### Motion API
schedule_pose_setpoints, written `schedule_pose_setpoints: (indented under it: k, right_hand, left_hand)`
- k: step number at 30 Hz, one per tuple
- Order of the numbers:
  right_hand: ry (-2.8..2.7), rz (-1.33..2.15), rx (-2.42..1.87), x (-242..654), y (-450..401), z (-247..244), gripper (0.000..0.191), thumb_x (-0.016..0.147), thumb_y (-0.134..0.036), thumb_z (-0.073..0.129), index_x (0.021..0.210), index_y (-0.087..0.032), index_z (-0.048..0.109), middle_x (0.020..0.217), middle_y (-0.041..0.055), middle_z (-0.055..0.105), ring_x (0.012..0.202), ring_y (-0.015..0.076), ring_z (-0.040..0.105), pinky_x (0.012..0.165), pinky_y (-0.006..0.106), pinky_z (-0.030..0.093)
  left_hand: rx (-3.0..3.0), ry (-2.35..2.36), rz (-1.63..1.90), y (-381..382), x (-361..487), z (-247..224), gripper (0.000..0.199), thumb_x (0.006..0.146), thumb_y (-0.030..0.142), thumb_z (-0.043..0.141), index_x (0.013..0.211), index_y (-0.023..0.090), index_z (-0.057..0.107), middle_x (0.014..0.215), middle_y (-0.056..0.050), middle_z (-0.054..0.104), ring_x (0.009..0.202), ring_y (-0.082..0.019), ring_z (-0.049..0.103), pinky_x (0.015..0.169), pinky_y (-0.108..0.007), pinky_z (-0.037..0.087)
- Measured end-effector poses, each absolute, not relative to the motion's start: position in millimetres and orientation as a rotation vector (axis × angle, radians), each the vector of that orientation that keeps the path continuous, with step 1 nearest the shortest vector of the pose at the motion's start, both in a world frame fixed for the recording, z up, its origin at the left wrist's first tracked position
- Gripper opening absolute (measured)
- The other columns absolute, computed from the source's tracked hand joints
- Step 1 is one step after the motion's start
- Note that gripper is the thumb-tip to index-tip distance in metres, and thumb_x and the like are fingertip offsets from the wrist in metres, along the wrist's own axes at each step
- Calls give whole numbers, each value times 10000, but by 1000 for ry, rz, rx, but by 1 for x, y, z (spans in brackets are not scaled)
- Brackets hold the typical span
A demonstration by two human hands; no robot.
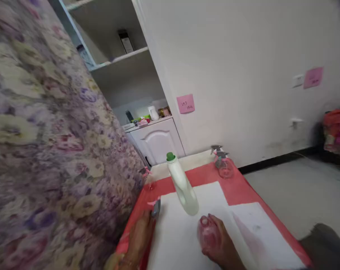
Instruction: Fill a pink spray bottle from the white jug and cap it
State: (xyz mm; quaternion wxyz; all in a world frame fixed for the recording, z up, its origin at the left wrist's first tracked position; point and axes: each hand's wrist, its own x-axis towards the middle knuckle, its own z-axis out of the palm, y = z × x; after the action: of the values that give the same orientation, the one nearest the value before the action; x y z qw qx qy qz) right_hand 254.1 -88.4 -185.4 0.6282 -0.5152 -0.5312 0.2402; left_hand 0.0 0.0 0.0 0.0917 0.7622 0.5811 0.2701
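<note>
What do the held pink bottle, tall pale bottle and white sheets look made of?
Pink bottle: likely tinted plastic, glossy; looks translucent, though glass isn't ruled out.
Tall pale bottle: probably moulded plastic, smooth satin; integral handle suggests it.
White sheets: seemingly matte paper; flat, straight edges, dull surface.

Your head-worn camera looks forward and down across the red-covered table point(234, 187) toward a pale wall point(237, 67), with the view tilted sideways. Your left hand point(141, 230) and right hand point(222, 242) are close, at the bottom edge; flowered fabric point(51, 131) fills the left side nearby.
</note>
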Motion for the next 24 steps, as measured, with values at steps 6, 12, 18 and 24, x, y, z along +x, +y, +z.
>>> schedule_pose_setpoints:
  k: [6,12,18,24]
  right_hand:
    - [-1119,513,-1299,253,-94,-165,827,532,-116,695,1311,-245,449,1273,74,589,1204,307,580,1015,389,504]
    - [-1106,548,-1293,252,-95,-157,840,519,-78,649,1313,-248,434,1285,69,569,1237,295,546,1074,411,445]
    - [-1062,647,-1276,253,-95,-152,860,476,-70,647,1284,-271,433,1273,78,569,1260,334,521,1075,453,429]
    - [-1052,705,-1255,255,-99,-140,850,463,-67,650,1261,-263,431,1273,90,570,1274,350,505,1098,480,389]
  left_hand:
    - [1833,1372,1180,-44,30,48,394,741,486,668,1006,194,676,875,-29,707,800,-216,635,712,-289,504]
    - [1426,1075,1429,-83,80,80,379,743,457,733,999,188,662,818,8,649,720,-130,545,708,-228,466]
    - [1298,925,1565,-93,116,83,300,779,416,719,1004,228,656,846,33,640,743,-102,552,767,-213,455]
    - [1312,919,1585,-90,140,72,336,784,409,716,1051,213,663,937,4,664,770,-109,574,773,-227,465]
